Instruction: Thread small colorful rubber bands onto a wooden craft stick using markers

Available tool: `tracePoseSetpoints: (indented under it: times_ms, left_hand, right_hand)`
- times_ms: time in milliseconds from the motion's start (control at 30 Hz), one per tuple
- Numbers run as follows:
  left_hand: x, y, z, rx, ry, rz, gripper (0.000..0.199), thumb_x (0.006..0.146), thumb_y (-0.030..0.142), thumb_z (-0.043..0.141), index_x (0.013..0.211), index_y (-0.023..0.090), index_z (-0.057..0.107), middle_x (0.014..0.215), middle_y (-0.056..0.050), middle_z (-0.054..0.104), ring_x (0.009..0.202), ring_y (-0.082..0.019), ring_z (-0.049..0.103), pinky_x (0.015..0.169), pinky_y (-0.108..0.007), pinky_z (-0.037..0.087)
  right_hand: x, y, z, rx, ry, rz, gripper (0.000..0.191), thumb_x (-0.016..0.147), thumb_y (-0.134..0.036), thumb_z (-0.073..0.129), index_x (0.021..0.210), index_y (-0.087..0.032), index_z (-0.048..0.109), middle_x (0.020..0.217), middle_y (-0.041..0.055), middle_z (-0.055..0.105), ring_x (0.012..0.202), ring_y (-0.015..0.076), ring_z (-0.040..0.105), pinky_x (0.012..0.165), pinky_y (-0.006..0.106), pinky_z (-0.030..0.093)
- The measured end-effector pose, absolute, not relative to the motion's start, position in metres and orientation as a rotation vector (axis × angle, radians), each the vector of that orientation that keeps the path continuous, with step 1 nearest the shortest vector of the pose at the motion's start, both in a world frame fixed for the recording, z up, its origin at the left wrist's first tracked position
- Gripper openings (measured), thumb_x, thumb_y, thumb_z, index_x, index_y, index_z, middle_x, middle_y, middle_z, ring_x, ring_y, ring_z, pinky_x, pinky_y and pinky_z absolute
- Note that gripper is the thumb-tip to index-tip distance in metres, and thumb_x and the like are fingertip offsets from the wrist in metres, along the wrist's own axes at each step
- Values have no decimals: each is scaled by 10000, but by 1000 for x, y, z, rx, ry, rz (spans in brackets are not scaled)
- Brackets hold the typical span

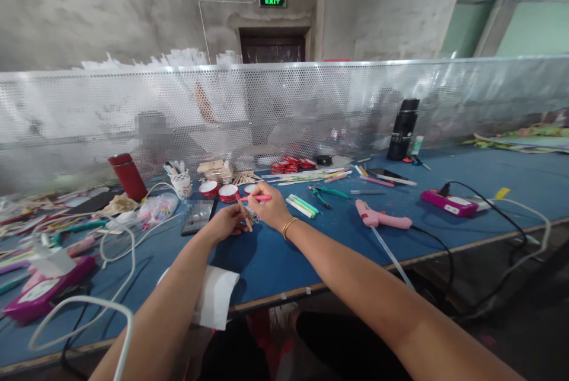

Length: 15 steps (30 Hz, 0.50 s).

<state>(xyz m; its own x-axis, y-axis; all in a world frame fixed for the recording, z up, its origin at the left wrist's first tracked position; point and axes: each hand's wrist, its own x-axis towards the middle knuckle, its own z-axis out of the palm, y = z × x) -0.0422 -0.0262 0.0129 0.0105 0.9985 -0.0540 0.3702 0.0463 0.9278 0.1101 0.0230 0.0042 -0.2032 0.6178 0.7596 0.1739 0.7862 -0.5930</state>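
My left hand (229, 222) is closed on a thin wooden stick (244, 214) above the blue table (275, 268). Close on its right, my right hand (268, 203) grips a pink pen (261, 198), whose tip end points left toward the top of the stick. Red-and-white tape rolls (229, 192) lie just behind the hands. Beside my right hand are several green and white pens (303, 205). Left of my left hand, a dark phone-like device (198, 216) lies flat. A white paper sheet (217, 298) hangs over the front edge, partly under my left forearm.
A pink glue gun (382, 218), green-handled pliers (331, 192) and a purple power strip (448, 203) lie to the right. A black thermos (403, 130) stands behind them. At left are a red bottle (128, 176), a pen cup (181, 184), another purple strip (53, 292) and looping white cables.
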Motion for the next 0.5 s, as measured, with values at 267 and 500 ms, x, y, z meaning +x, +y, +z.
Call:
tracePoseSetpoints:
  times_ms: [267,500]
  left_hand:
    - [-43,-25,11,1483,1475,943,370,669,475,720,833,179,568,734,-18,698,571,-112,625,512,-186,390]
    - [-42,-28,14,1482,1481,939,386,653,483,722,841,183,570,740,-18,700,585,-119,630,518,-190,387]
  right_hand:
    - [110,25,4,-617,-1742,440,96,780,-241,540,693,-223,502,641,-45,551,612,127,505,615,239,385]
    - [112,26,3,-598,-1721,435,111,783,-238,535,687,-221,483,641,-49,542,616,125,509,614,236,382]
